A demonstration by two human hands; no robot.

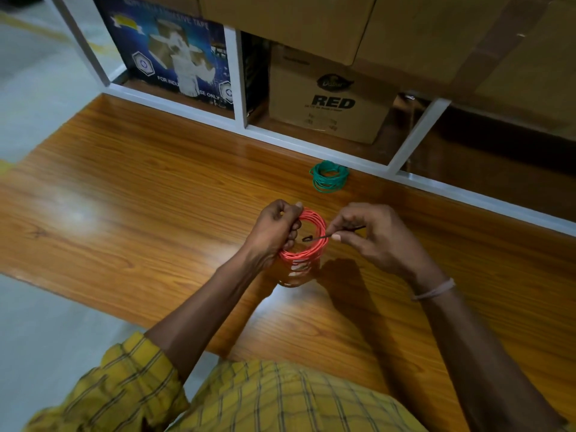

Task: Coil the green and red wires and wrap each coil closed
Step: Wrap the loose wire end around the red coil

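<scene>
A red wire coil (311, 241) is held just above the wooden table, upright. My left hand (274, 235) grips its left side with the fingers closed around the loops. My right hand (371, 235) pinches a thin black tie strip (318, 237) that crosses the coil's right side, its small looped end poking into the coil's middle. A green wire coil (329, 176) lies flat on the table farther back, near the shelf frame, apart from both hands.
The glossy wooden table (156, 198) stretches left and right of my hands. Behind it, a white shelf frame (240, 88) holds a dark tape carton (174, 54) and cardboard boxes (330, 101). Grey floor lies at the left.
</scene>
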